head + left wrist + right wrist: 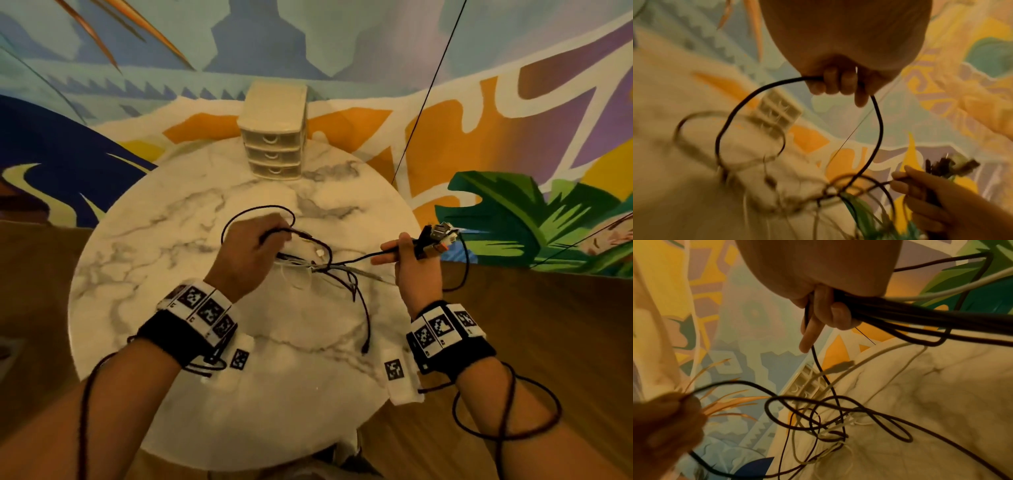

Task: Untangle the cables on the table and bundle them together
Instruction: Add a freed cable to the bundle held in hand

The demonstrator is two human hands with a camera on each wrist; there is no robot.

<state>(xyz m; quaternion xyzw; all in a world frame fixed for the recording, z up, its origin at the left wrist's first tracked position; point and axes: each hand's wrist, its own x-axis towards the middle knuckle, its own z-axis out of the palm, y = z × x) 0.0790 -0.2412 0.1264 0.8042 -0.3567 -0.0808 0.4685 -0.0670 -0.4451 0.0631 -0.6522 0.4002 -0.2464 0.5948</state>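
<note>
A knot of black and white cables lies at the middle of the round marble table. My left hand is raised just left of the knot and curls round a loop of black cable. My right hand is off the table's right edge and grips a bunch of cable ends with plugs sticking up from the fist. In the right wrist view its fingers wrap several dark cables and a white one. One black cable runs taut from that fist to the knot.
A small cream three-drawer box stands at the table's far edge. A painted mural wall rises behind, and wooden floor lies to the right. A loose black cable end trails toward the table's near side.
</note>
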